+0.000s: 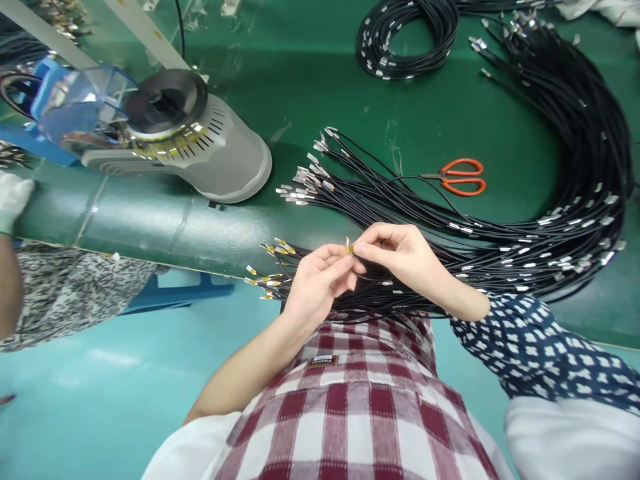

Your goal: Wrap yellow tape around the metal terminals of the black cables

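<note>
From where I'm standing, the orange-handled scissors [446, 178] are the easiest thing to steer by, lying on the green bench [320, 87] with a stray cable running past the blade tips. Beyond them sits a wound coil of black cable [367, 40]; to their right a thick bundle of black cables [595, 127] bends round and sweeps back on their near side, crowding the space under the worker's wrists. Well to the left of the scissors stands a rounded grey dispenser [227, 147] with a dark reel [165, 97] on it, and farther left a co-worker's white-gloved hand [13, 197] shows. The bench is smooth and glossy, the cables thin and rubbery-looking with flat, shiny metal tips, the dispenser's casing slotted. Nearer than the scissors and to their left, cable ends with yellow wraps [273, 283] fan out beside the left hand [315, 280]. Between that hand and the right hand [400, 250] a tiny yellow-and-silver piece [348, 245] stands upright, left of the scissors and closer to the worker. Both thumbs and forefingers are drawn in on it, tips nearly meeting; whether it joins a cable underneath, I can't tell.
</note>
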`<action>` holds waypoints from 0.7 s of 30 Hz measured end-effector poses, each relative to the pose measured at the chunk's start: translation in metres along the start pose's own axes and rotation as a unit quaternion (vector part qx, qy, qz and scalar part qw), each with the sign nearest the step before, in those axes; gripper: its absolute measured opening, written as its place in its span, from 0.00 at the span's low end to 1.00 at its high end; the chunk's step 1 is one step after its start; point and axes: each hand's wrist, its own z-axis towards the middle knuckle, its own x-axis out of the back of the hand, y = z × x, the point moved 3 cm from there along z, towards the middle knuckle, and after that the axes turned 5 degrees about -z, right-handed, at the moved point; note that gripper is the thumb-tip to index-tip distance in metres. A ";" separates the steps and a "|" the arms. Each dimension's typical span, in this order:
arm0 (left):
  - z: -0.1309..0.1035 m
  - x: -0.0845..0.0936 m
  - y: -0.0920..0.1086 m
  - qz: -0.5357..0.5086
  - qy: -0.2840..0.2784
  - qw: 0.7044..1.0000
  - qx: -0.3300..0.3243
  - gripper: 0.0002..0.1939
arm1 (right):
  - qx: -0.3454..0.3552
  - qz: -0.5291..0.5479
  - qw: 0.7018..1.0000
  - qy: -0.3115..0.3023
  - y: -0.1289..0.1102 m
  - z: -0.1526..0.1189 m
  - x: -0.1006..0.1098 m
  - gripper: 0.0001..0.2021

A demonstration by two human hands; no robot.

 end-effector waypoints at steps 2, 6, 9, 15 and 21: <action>0.000 0.001 -0.002 -0.013 -0.002 1.000 0.005 0.13 | 0.000 0.007 1.000 0.003 0.001 -0.001 -0.002 0.16; 0.001 0.003 -0.006 -0.019 -0.022 1.000 0.001 0.10 | 0.000 0.020 1.000 0.004 0.001 -0.002 -0.004 0.17; 0.002 0.004 -0.008 -0.027 -0.033 0.999 -0.001 0.09 | -0.006 0.021 1.000 0.005 0.002 -0.003 -0.004 0.17; 0.002 0.005 -0.011 -0.032 -0.043 0.999 0.002 0.09 | 0.015 0.017 0.999 0.029 0.007 0.000 -0.003 0.13; 0.001 0.006 -0.013 -0.017 -0.037 0.999 -0.010 0.11 | 0.056 0.021 0.997 0.051 0.012 0.000 -0.008 0.11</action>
